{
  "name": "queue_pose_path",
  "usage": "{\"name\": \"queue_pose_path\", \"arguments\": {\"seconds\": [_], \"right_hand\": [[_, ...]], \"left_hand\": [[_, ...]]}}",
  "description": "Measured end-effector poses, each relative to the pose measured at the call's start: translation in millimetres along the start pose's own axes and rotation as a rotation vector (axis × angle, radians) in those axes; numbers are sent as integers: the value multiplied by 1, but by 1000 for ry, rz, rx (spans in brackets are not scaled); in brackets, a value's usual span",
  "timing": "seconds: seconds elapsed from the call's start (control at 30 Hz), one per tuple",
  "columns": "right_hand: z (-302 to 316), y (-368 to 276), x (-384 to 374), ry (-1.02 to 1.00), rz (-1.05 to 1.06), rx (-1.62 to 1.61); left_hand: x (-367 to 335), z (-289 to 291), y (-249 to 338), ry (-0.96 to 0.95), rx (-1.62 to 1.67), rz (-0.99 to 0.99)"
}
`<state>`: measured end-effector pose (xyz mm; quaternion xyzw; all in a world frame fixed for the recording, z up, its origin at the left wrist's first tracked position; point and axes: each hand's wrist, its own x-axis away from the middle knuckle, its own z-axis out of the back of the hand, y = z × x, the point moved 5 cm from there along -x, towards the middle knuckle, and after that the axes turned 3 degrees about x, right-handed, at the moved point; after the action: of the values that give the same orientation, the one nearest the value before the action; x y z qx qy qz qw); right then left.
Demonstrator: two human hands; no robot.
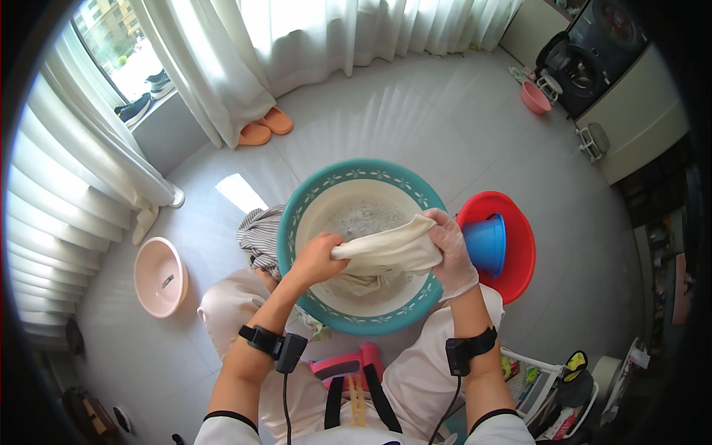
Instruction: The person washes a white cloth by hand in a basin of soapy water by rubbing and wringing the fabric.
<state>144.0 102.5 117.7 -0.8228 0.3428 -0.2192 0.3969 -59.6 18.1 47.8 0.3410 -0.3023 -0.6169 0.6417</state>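
A white cloth (382,252) is stretched between my two hands over a large teal-rimmed basin (320,308). Bare and closed, my left hand (319,259) grips the cloth's left end. My right hand (451,251), in a clear thin glove, is closed on the right end. The cloth's lower folds hang down toward the soapy water (362,216); whether they dip in is hard to tell. The basin stands on the floor between my knees.
A red basin (523,256) holding a blue bucket (486,248) stands to the right. Striped fabric (258,236) lies against the teal basin's left side. A pale pink basin (161,278) is farther left. Orange slippers (267,126) lie by the curtain. A wheeled rack (545,393) stands at lower right.
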Motion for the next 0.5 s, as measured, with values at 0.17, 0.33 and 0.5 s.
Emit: {"name": "queue_pose_path", "arguments": {"seconds": [0.17, 0.33, 0.5], "right_hand": [[23, -15, -5, 237, 131, 36], [-5, 34, -6, 79, -111, 552], [-49, 45, -2, -153, 275, 860]], "left_hand": [[0, 3, -12, -10, 599, 285], [1, -2, 32, 42, 810, 21], [-8, -8, 41, 57, 612, 30]]}}
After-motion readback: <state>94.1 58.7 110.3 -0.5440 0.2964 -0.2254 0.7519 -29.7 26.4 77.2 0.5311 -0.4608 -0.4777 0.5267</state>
